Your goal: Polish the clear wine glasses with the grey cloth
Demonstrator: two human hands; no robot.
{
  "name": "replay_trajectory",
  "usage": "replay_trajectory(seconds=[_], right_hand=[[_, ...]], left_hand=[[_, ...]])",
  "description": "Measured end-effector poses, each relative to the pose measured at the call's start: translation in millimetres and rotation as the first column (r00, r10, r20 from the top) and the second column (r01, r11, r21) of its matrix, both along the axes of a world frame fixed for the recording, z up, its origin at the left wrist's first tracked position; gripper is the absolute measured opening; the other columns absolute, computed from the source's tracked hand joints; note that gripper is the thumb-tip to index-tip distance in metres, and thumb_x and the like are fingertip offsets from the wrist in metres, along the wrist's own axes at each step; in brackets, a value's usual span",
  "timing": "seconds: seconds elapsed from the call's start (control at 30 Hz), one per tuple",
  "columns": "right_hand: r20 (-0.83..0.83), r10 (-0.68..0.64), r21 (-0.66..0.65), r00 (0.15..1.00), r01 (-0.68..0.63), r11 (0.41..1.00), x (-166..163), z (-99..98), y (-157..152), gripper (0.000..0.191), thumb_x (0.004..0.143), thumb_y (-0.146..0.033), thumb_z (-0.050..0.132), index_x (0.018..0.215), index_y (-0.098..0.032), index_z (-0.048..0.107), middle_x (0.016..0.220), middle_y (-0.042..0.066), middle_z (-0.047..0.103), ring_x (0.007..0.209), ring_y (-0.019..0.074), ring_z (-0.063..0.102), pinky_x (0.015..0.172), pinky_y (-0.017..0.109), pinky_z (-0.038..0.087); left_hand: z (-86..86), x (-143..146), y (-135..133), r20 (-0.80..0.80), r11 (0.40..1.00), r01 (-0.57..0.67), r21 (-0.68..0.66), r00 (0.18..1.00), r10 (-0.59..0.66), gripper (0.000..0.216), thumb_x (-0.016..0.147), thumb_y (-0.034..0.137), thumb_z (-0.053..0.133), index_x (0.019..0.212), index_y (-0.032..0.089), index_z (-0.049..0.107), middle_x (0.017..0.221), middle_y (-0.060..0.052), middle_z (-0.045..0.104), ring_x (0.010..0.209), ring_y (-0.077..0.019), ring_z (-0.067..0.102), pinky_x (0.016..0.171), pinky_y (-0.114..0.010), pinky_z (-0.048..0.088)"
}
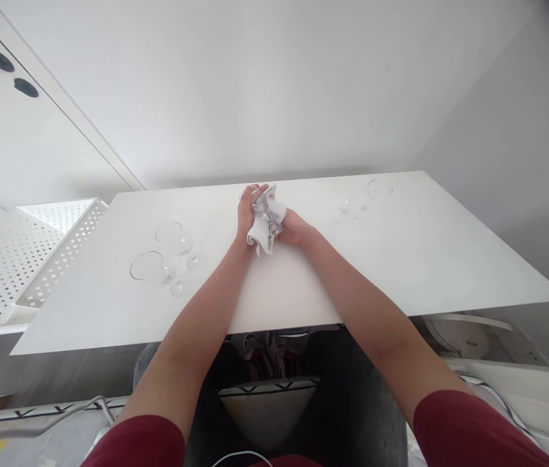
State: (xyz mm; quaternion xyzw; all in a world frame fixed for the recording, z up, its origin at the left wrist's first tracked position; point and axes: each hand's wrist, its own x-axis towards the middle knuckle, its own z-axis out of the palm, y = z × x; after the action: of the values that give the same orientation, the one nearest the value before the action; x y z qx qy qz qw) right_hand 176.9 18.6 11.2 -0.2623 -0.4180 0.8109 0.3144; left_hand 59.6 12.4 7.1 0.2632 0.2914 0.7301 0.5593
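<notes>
Over the far middle of the white table (274, 292), both my hands are closed around a clear stemmed glass (258, 209) and a white cloth (260, 237). My left hand (245, 214) wraps the bowl end from the left, its fingers curled over the far side near the rim. On the right, my right hand (295, 228) grips the cloth against the glass, near what looks like its foot. A loose fold of cloth hangs toward me. Cloth and fingers cover much of the glass.
Two clear stemmed glasses, a nearer one (148, 267) and a farther one (172, 238), are at the table's left. More faint glassware (378, 189) is at the back right. A white perforated rack (55, 266) adjoins the left edge; a wall (264, 84) rises behind.
</notes>
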Motion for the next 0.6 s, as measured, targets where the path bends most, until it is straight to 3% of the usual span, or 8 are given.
replay_trajectory(seconds=[0.1, 0.17, 0.23, 0.33, 0.4, 0.47, 0.6], right_hand=[[0.105, -0.048, 0.203, 0.993, 0.026, 0.979, -2.4, -0.7, 0.1, 0.041, 0.079, -0.049, 0.085, 0.101, -0.020, 0.067, 0.093, 0.005, 0.074, 0.088, 0.0220, 0.066, 0.079, 0.032, 0.053], [0.109, -0.131, 0.332, 0.985, 0.088, 0.939, -3.7, -1.6, 0.2, 0.047, 0.073, -0.041, 0.091, 0.109, -0.021, 0.068, 0.103, 0.005, 0.076, 0.098, 0.0226, 0.067, 0.086, 0.032, 0.053], [0.101, -0.143, 0.320, 0.985, 0.104, 0.942, -2.8, -2.5, -0.4, 0.046, 0.076, -0.044, 0.088, 0.110, -0.020, 0.069, 0.106, 0.006, 0.076, 0.100, 0.0233, 0.067, 0.087, 0.032, 0.053], [0.088, -0.010, 0.122, 0.996, -0.001, 0.993, 2.6, -3.2, -1.7, 0.042, 0.083, -0.055, 0.079, 0.099, -0.018, 0.071, 0.095, 0.009, 0.075, 0.089, 0.0248, 0.068, 0.080, 0.036, 0.056], [0.082, 0.034, 0.061, 0.996, -0.039, 0.997, 5.5, -3.0, -1.6, 0.041, 0.083, -0.057, 0.078, 0.092, -0.017, 0.071, 0.088, 0.009, 0.074, 0.082, 0.0243, 0.068, 0.075, 0.036, 0.056], [0.098, 0.018, 0.097, 0.995, -0.027, 0.995, 5.0, -2.7, -0.3, 0.040, 0.080, -0.054, 0.082, 0.088, -0.017, 0.070, 0.085, 0.007, 0.073, 0.080, 0.0228, 0.067, 0.074, 0.035, 0.055], [0.159, -0.137, 0.339, 0.978, 0.076, 0.938, -3.3, -2.9, 2.0, 0.040, 0.071, -0.043, 0.092, 0.092, -0.017, 0.070, 0.090, 0.005, 0.075, 0.088, 0.0219, 0.066, 0.081, 0.032, 0.052]], left_hand=[[0.5, -4.0, -0.4, -0.154, 0.995, -0.100, -0.001, 0.983, 0.098, 0.034, 0.088, 0.052, 0.074, 0.101, 0.020, 0.070, 0.113, -0.009, 0.075, 0.106, -0.0229, 0.069, 0.093, -0.034, 0.052], [1.7, -5.5, -0.9, -0.169, 0.990, -0.140, -0.007, 0.976, 0.137, 0.032, 0.085, 0.047, 0.079, 0.101, 0.021, 0.071, 0.110, -0.008, 0.075, 0.106, -0.0227, 0.068, 0.093, -0.033, 0.051], [3.4, -4.3, -1.8, -0.114, 0.993, -0.112, -0.041, 0.988, 0.107, 0.032, 0.083, 0.047, 0.080, 0.098, 0.020, 0.070, 0.106, -0.009, 0.075, 0.105, -0.0235, 0.069, 0.092, -0.034, 0.052], [5.9, 0.7, -4.2, -0.011, 0.996, 0.015, -0.088, 1.000, -0.016, 0.040, 0.088, 0.058, 0.072, 0.093, 0.018, 0.069, 0.102, -0.011, 0.072, 0.106, -0.0272, 0.070, 0.090, -0.037, 0.054], [6.7, 3.3, -5.9, 0.014, 0.994, 0.056, -0.092, 0.998, -0.054, 0.044, 0.088, 0.062, 0.069, 0.093, 0.018, 0.069, 0.101, -0.011, 0.072, 0.105, -0.0286, 0.070, 0.088, -0.039, 0.055], [6.4, 3.5, -6.7, -0.015, 0.997, 0.009, -0.071, 1.000, -0.010, 0.042, 0.087, 0.060, 0.072, 0.094, 0.018, 0.069, 0.102, -0.011, 0.072, 0.104, -0.0270, 0.070, 0.088, -0.038, 0.054], [3.7, -0.1, -5.2, -0.149, 0.983, -0.175, -0.051, 0.975, 0.165, 0.035, 0.083, 0.051, 0.079, 0.091, 0.018, 0.071, 0.102, -0.009, 0.074, 0.100, -0.0223, 0.070, 0.089, -0.033, 0.053]])
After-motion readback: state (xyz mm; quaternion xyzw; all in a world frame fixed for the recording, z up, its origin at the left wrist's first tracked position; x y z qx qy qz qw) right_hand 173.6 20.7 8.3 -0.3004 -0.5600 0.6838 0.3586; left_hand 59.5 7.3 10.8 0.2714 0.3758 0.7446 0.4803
